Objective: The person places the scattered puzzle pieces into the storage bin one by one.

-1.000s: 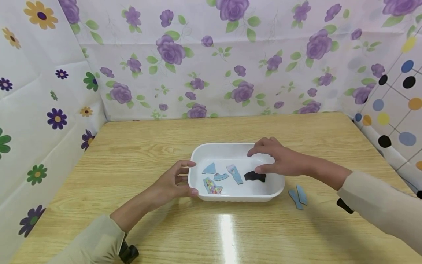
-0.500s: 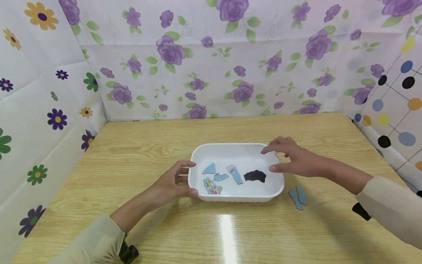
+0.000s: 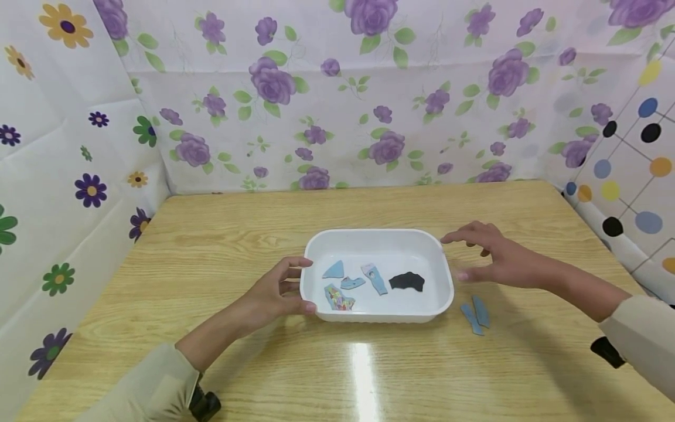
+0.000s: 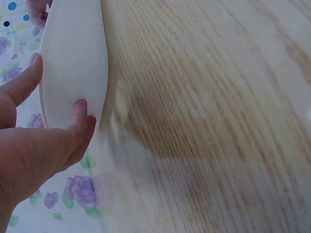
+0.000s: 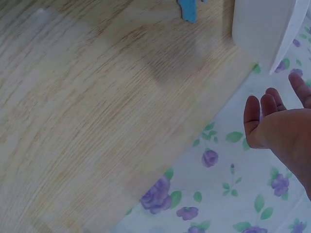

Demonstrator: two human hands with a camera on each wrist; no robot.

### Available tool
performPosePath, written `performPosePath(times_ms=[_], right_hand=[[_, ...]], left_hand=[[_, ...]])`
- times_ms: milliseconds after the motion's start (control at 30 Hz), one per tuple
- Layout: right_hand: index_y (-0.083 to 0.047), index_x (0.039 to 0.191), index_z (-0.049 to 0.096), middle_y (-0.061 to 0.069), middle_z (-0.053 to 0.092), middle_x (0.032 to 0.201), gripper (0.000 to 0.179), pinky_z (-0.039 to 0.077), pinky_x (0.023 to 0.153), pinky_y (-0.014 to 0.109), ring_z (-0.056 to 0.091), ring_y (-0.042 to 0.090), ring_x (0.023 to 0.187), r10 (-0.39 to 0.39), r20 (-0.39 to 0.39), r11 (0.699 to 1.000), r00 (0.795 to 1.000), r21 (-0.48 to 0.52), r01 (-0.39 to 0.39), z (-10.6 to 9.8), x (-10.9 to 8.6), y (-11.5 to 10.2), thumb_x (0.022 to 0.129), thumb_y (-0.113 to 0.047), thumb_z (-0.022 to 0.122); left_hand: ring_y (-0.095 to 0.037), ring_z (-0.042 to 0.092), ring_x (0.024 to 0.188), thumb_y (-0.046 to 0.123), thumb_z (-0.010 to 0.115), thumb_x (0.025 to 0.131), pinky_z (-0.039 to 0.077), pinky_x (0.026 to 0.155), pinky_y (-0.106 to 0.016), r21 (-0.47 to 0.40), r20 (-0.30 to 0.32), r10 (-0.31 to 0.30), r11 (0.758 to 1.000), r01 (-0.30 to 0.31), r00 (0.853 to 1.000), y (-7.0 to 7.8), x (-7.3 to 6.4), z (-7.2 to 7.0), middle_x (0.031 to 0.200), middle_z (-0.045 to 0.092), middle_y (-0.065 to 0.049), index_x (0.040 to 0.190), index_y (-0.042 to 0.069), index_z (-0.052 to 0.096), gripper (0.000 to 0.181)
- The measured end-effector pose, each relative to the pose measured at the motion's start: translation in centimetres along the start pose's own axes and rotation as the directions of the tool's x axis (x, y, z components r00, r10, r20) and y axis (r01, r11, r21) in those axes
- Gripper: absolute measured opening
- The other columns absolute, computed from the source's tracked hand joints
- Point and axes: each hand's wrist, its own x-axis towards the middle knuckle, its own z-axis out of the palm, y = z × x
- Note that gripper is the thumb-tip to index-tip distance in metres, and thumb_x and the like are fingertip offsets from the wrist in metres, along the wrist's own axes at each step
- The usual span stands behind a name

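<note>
A white plastic tray (image 3: 369, 317) stands on the wooden table. My left hand (image 3: 271, 292) holds its left end, the thumb at the near corner and the fingers along the side; the left wrist view shows that hand (image 4: 43, 145) against the tray's outer wall (image 4: 73, 63). Inside lie flat, irregular puzzle pieces: a black one (image 3: 407, 281), a multicoloured one (image 3: 340, 298) and several light blue ones (image 3: 375, 279). Just off the tray's right end my right hand (image 3: 498, 255) hovers with spread, slightly bent fingers and holds nothing; the right wrist view shows this hand (image 5: 282, 121) too.
Two blue pieces (image 3: 477, 315) lie on the table (image 3: 237, 234) right of the tray, below my right hand. A floral cloth (image 3: 337, 117) rises behind the table's back edge. Patterned cloths flank it left (image 3: 63, 176) and right (image 3: 622, 176).
My right hand has moved right, from above the black piece inside the tray to beyond the tray's right rim. The left hand, tray and pieces stay where they were.
</note>
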Motion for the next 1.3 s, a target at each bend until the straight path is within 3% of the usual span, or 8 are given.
performPosePath(times_ms=[433,700,833,1000,1300], right_hand=[[-0.011,0.136,0.05,0.017,0.044,0.129,0.069,0.039,0.078,0.046,0.034,0.034,0.112,0.035,-0.024,0.999,0.999,0.004,-0.035,2.4,-2.6,3.4,0.077,-0.028,0.082],[-0.008,0.132,0.053,0.019,0.045,0.123,0.076,0.037,0.079,0.051,0.035,0.035,0.108,-0.001,-0.042,0.997,0.999,-0.081,-0.003,2.5,-3.7,4.0,0.068,-0.033,0.086],[-0.01,0.13,0.055,0.018,0.047,0.122,0.08,0.037,0.08,0.051,0.037,0.033,0.105,0.026,-0.026,0.987,0.999,-0.161,-0.029,2.7,-4.2,4.1,0.062,-0.035,0.089],[-0.017,0.122,0.059,0.016,0.047,0.123,0.075,0.035,0.08,0.058,0.039,0.034,0.105,0.054,-0.024,0.968,0.998,-0.244,-0.058,2.9,-4.6,4.0,0.058,-0.04,0.09],[-0.026,0.106,0.059,0.006,0.047,0.12,0.059,0.032,0.082,0.054,0.036,0.028,0.105,0.042,-0.065,0.981,0.997,-0.186,-0.054,4.2,-5.2,4.5,0.057,-0.035,0.091]], left_hand=[[-0.036,0.044,0.13,0.014,0.081,0.078,0.049,0.096,-0.038,-0.001,0.002,-0.001,1.0,0.001,1.0,0.0,0.1,0.0,0.143,0.037,-0.019,0.144,0.012,0.03,0.084],[-0.036,0.044,0.13,0.015,0.081,0.078,0.049,0.095,-0.038,-0.004,0.004,-0.005,1.0,0.005,1.0,0.0,0.0,0.0,0.143,0.037,-0.019,0.144,0.012,0.031,0.083],[-0.036,0.044,0.13,0.015,0.081,0.078,0.048,0.096,-0.039,0.004,0.002,-0.004,1.0,0.004,1.0,0.0,0.0,0.0,0.143,0.037,-0.019,0.144,0.012,0.031,0.083],[-0.035,0.044,0.13,0.015,0.081,0.078,0.048,0.096,-0.039,0.009,-0.001,-0.005,1.0,0.005,1.0,0.0,0.0,0.0,0.143,0.037,-0.019,0.144,0.013,0.031,0.083],[-0.036,0.044,0.13,0.015,0.08,0.078,0.048,0.097,-0.039,0.002,-0.001,-0.004,1.0,0.004,1.0,0.0,0.0,0.0,0.144,0.037,-0.019,0.144,0.013,0.031,0.082]])
